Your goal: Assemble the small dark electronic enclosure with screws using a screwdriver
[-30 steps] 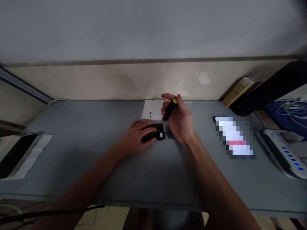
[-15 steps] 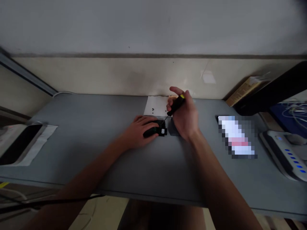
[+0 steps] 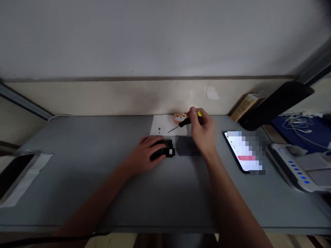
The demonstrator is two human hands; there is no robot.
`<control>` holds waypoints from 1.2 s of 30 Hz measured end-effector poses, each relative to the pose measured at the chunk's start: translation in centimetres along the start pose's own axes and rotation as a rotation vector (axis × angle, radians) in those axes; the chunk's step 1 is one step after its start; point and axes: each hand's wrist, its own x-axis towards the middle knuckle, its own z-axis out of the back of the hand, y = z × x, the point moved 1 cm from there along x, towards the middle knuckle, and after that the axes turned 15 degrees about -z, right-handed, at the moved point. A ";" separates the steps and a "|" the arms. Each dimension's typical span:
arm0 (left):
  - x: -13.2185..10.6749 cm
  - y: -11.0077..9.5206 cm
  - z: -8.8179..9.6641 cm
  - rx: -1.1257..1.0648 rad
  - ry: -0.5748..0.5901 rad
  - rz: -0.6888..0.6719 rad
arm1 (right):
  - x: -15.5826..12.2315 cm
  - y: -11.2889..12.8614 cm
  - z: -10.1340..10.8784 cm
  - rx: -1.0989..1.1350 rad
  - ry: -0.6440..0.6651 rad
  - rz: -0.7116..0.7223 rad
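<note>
My left hand (image 3: 145,155) is wrapped over a small black device (image 3: 169,152) with a white label, pressing it on the grey desk; part of it is under my fingers, so its kind is unclear. My right hand (image 3: 203,132) grips a screwdriver (image 3: 186,121) with a black and yellow handle. Its thin tip points down and left, above a white paper (image 3: 157,122), apart from the device. Several tiny dark screws (image 3: 159,130) lie on that paper. An orange and white bear-face item (image 3: 179,118) sits at the paper's right side. Below my right hand stands a dark grey block (image 3: 187,146).
A lit phone (image 3: 243,155) lies on the right, with a power strip (image 3: 297,168) beyond it. A yellowish box (image 3: 245,107) leans near a long black object (image 3: 279,105) by the wall. At far left, a dark-screened device (image 3: 17,172) rests on paper.
My right hand has lifted the screwdriver off the black device and swung its tip up over the white paper. My left hand stays on the device. The camera view has shifted.
</note>
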 end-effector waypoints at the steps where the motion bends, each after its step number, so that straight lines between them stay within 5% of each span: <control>1: 0.0 0.0 0.1 -0.002 -0.009 0.004 | 0.1 0.0 0.1 -0.024 -0.037 -0.001; 6: -0.3 0.4 0.4 0.012 -0.146 0.096 | 0.5 -0.8 0.2 -0.123 -0.079 -0.047; 15: -1.2 2.1 1.6 0.173 -0.597 0.260 | 1.1 -1.2 0.4 0.018 -0.081 -0.031; 27: -1.2 1.8 1.1 0.000 -0.377 0.240 | 0.3 -0.7 -1.3 0.228 0.063 -0.184; 36: -0.7 1.4 0.9 0.078 -0.433 0.150 | -0.2 -1.1 -2.4 0.259 0.131 -0.237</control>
